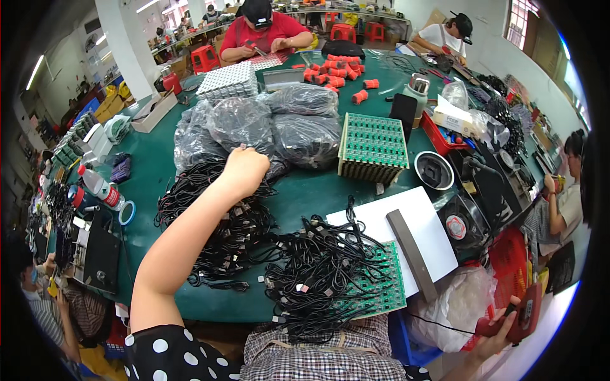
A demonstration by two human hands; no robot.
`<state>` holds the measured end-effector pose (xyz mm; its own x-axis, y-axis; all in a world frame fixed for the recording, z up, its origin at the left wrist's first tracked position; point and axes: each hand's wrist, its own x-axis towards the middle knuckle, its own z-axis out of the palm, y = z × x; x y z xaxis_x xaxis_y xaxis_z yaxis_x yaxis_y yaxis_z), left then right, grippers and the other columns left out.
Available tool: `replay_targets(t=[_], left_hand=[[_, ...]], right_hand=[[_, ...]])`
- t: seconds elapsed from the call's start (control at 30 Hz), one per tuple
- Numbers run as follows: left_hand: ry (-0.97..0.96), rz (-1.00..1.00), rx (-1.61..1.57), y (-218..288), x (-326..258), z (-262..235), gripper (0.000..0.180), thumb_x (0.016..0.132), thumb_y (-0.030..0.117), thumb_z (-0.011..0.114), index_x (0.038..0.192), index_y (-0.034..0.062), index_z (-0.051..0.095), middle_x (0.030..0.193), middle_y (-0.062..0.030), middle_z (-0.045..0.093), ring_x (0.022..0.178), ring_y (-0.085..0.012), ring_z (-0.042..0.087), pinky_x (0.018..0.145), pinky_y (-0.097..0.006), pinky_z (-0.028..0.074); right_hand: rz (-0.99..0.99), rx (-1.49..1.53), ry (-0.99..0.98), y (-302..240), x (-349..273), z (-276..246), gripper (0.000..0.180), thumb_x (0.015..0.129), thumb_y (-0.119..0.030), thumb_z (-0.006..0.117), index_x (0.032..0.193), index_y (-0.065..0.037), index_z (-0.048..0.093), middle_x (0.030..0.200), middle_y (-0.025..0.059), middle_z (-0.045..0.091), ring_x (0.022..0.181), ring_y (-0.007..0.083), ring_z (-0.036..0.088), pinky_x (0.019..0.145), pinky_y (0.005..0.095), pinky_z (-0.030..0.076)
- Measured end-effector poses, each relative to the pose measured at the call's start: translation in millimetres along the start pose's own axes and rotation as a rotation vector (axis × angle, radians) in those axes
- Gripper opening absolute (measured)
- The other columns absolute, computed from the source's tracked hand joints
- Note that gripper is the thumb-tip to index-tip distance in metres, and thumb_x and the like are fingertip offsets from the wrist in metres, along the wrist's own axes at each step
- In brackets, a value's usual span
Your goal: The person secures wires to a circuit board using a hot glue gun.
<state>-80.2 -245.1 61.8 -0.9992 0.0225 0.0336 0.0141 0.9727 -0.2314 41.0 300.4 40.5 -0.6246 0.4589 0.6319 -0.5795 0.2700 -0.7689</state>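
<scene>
My left arm reaches out over the table, and my left hand [246,170] is closed above the far side of a heap of black cables [216,238]. Its fingertips are turned away, so what they grip cannot be made out. Just beyond lie clear plastic bags [241,124] filled with dark goods. Low at the right, my right hand [495,343] is closed around a red corded hand tool [526,314]. In front of me, a second bunch of black cables [311,267] partly covers a green circuit board panel [391,279].
A white sheet [422,219] with a dark flat bar [412,254] lies right of the panel. Behind stand stacked circuit boards [373,143], a metal bowl [434,170] and a flask [416,92]. Red pieces [333,71] lie farther off. Co-workers sit around the table.
</scene>
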Motion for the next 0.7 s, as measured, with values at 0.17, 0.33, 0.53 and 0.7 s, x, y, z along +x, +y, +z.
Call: replay_targets(t=[0.17,0.33,0.53,0.7], left_hand=[[0.378,-0.099,-0.913,-23,-12,-40,0.01,0.077,0.013,0.067,0.078,0.0029,0.066,0.075,-0.0069,0.065,0.072,-0.0171,0.063,0.072,-0.028,0.048],[0.486,0.04,-1.717,55,-29,-88,0.01,0.087,0.011,0.06,0.085,0.0006,0.06,0.069,-0.0004,0.055,0.059,-0.0068,0.052,0.056,-0.021,0.045],[-0.364,0.285,-1.731,194,-84,-60,0.009,0.084,0.008,0.066,0.085,-0.0005,0.062,0.073,-0.0015,0.062,0.063,-0.0054,0.058,0.053,-0.02,0.044],[-0.188,0.437,-1.462,224,-99,-58,0.009,0.083,0.008,0.066,0.085,0.0002,0.062,0.068,-0.0067,0.062,0.056,-0.0076,0.056,0.051,-0.023,0.044]], right_hand=[[0.042,0.042,0.023,-6,-8,0,0.03,0.095,-0.009,0.047,0.12,0.005,0.043,0.11,0.0115,0.055,0.059,0.0055,0.041,0.053,0.0187,0.035],[0.184,-0.023,-0.104,-12,-25,-11,0.037,0.089,-0.006,0.048,0.122,0.006,0.04,0.11,0.013,0.053,0.077,0.0106,0.049,0.067,0.023,0.04],[0.524,0.209,-0.327,-42,-42,91,0.058,0.072,0.006,0.065,0.123,-0.003,0.039,0.074,0.0041,0.056,0.072,0.0126,0.058,0.069,0.0226,0.047],[0.769,0.425,-0.563,-29,-59,95,0.08,0.079,0.008,0.061,0.144,-0.007,0.016,0.12,0.0109,0.047,0.097,0.0194,0.06,0.083,0.0314,0.05]])
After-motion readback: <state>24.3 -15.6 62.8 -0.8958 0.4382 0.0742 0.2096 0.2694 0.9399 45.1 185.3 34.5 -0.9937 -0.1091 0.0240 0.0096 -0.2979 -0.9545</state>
